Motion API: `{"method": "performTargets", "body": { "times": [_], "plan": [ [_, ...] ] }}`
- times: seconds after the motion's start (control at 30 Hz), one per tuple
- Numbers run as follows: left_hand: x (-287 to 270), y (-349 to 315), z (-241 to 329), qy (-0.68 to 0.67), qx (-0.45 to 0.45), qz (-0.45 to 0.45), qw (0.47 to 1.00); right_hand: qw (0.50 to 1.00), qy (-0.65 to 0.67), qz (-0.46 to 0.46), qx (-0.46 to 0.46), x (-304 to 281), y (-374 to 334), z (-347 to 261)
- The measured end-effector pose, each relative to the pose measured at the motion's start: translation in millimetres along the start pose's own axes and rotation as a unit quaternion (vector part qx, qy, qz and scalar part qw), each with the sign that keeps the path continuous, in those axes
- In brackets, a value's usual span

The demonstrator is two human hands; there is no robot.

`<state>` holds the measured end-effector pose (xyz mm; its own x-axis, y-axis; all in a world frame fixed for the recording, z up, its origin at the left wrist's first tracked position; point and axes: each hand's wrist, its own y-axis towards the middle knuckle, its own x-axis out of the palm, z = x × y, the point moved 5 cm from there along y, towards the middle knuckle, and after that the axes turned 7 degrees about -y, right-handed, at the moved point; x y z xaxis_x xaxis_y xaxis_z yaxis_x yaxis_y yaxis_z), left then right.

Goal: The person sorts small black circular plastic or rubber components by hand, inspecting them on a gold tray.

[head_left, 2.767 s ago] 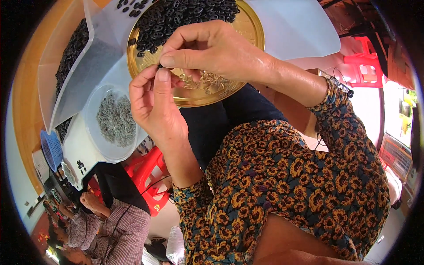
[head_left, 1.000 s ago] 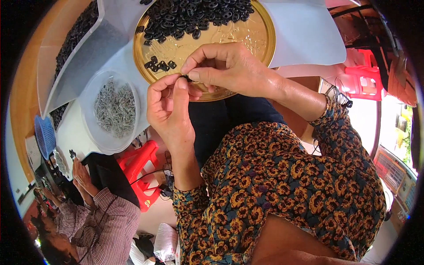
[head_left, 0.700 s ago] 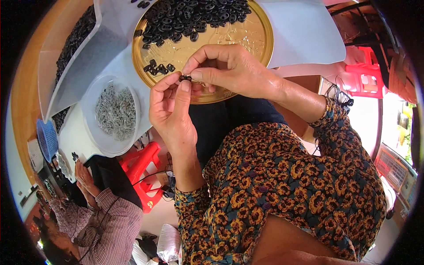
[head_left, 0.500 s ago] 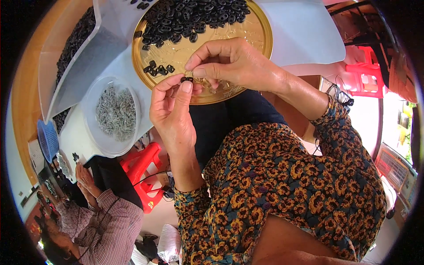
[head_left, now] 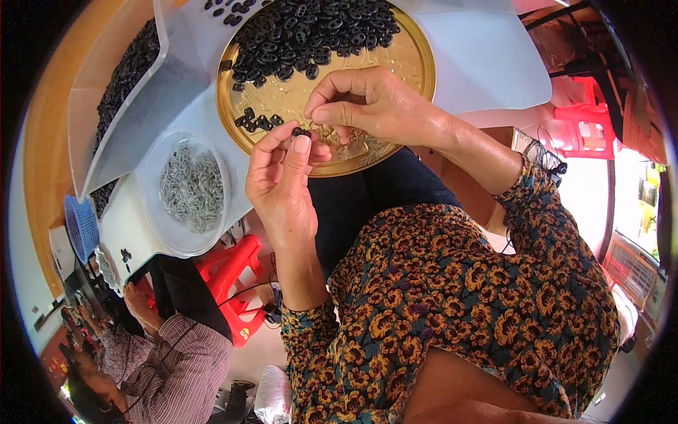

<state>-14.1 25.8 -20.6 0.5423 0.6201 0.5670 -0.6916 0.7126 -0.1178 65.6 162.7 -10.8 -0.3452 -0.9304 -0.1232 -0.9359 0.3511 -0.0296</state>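
Observation:
Between thumb and fingertips my left hand [head_left: 287,177] pinches a small black plastic piece [head_left: 301,132] with rounded holes, over the near edge of a round gold tray [head_left: 227,116]. Just to its right, my right hand [head_left: 367,106] has thumb and forefinger pressed together; anything held there is too small to make out. Heaped on the far part of the tray are many black oval two-hole pieces [head_left: 311,32]. A little group of smaller black pieces [head_left: 258,121] lies left of my hands. Small thin shiny bits [head_left: 353,145] lie below my right hand.
A clear round tub [head_left: 220,205] of small grey metal parts [head_left: 189,185] stands left of the tray. Beyond it is a translucent bin [head_left: 152,85] with black pieces. A co-worker in a striped shirt [head_left: 187,360] sits at lower left by a red stool [head_left: 236,272].
My right hand has drawn slightly right and down, away from the black piece. The left hand still pinches that piece, now turned a little. The co-worker's hand has moved down from the small black parts.

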Motion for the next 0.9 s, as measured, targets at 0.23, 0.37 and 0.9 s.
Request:
{"method": "performTargets", "body": {
  "times": [0.23, 0.37, 0.9],
  "plan": [
    [-2, -2, 1, 0.015, 0.027, 0.016, 0.999, 0.999, -0.025, 0.029, -0.015, 0, -2, -4],
    [4, -5, 1, 0.01, 0.035, 0.006, 0.999, 0.996, -0.046, 0.063, -0.038, 1, 0, -9],
    [8, -4, -3, -0.098, -0.031, 0.012, 0.995, 0.917, -0.256, 0.183, -0.245, -1, -7, -24]
  ]
}}
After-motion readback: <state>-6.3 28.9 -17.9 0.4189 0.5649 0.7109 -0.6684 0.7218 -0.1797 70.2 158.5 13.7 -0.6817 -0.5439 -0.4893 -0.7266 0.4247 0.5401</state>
